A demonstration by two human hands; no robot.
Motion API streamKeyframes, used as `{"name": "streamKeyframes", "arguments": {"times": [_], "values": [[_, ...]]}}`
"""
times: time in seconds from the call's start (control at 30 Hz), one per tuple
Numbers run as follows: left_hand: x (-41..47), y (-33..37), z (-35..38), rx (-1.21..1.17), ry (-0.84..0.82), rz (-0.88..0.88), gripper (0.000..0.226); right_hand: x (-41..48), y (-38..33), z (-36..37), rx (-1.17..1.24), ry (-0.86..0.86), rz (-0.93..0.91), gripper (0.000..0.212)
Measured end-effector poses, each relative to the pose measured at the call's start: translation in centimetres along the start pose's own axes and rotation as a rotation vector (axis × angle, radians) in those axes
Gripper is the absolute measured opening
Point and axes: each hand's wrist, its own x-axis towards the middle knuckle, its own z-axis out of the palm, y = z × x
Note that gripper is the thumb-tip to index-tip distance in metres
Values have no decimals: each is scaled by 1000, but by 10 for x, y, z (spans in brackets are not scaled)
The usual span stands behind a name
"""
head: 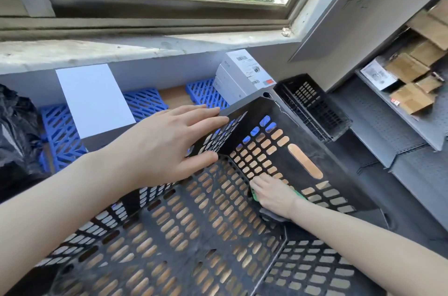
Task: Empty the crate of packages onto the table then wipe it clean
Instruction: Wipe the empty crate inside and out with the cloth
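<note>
black plastic crate (pixel 303 140) fills the near view, with no packages inside; wood shows through its slots, which i take for the worktop, though no worktop edge is in sight. the left hand (pixel 169 145) lies released, straight fingers flat against the crate's far-left wall near the far corner. the right hand (pixel 274 195) is down inside, fingers spread flat and pressing a green cloth (pixel 298 196) where the far wall meets the floor.

the bracing hand only pushes and grips nothing, so a hard stroke toward the far wall would likely slide or tip the crate. its far corner sits close to the stacked white boxes (pixel 242 75), and a second black crate (pixel 315 106) stands just beyond, so a shove could knock either. the slotted walls could also snag the cloth or catch a fingertip. dirt in the corner ribs may be missed if the wiping keeps to flat faces.
</note>
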Motion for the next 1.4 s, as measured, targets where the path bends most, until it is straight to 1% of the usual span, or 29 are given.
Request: {"name": "streamKeyframes", "arguments": {"times": [0.13,0.2,0.3,0.33,0.43,0.6,0.77,0.87,0.97,1.07,1.23,1.4], "values": [[0,1,-3,5,-14,17,60,11,14,-10,-80,38,72,28],[0,1,-4,15,-17,26,60,21,25,-19,-96,81,118,25],[1,1,-3,22,-21,36,58,40,47,-44,-134,166,204,14],[1,1,-3,22,-20,38,57,46,55,-53,-156,189,224,14],[2,0,-4,24,-19,44,58,53,69,-69,-206,204,209,19],[2,-2,-2,18,-12,20,60,32,61,-60,-140,261,311,9],[2,-3,-2,8,-14,12,62,3,66,-71,-139,327,348,12],[3,-5,-1,2,-20,11,67,-18,68,-77,-139,366,366,7],[3,-7,-1,-31,-23,7,74,-40,71,-86,-139,399,401,12],[3,-7,0,-48,-14,10,74,-63,74,-95,-131,462,473,16],[3,-7,-1,-64,-22,2,75,-87,68,-95,-106,463,528,14],[3,-8,-1,-68,-22,-9,69,-81,53,-75,-126,390,470,11]]}}
